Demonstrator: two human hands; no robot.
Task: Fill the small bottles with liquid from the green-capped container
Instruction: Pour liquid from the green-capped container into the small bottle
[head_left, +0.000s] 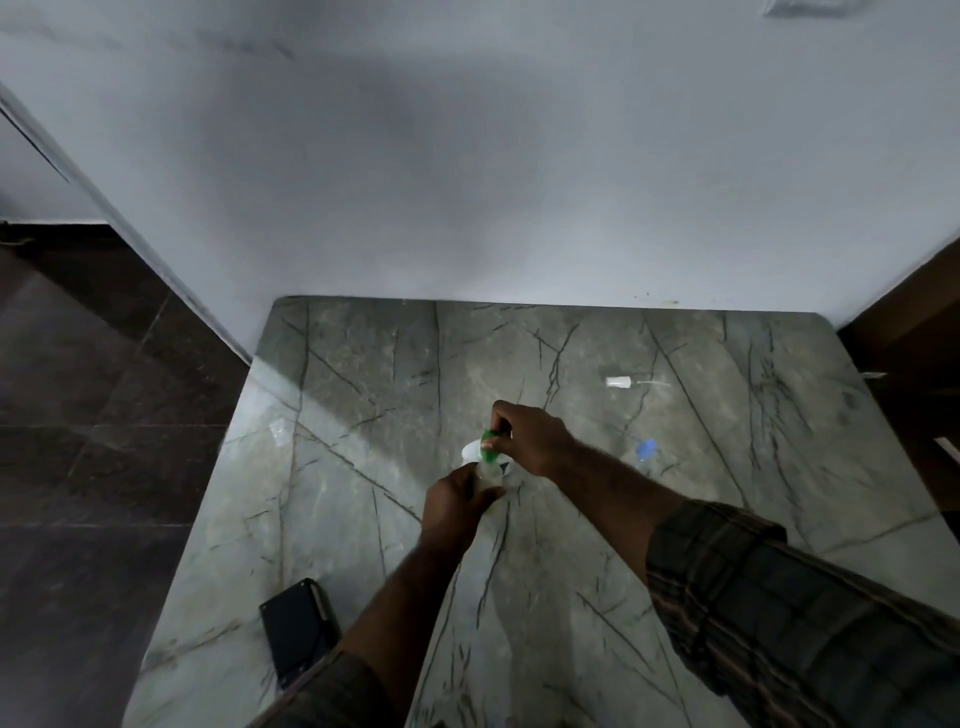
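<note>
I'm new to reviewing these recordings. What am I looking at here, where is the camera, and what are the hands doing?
There is no machine: a person wears one wide-angle camera on the head, looking down at a marble-patterned table. The left hand grips a clear container, while the right hand holds its green cap. Something white lies just behind them; I cannot tell what it is. Farther right lie a small bottle with a blue cap and a white spray-pump top. A dark flat object sits at the table's near left edge.

Two hands (452, 506), one green cap (488, 451), one blue-capped bottle (645, 451), one spray nozzle (621, 382), one black device (298, 629)
</note>
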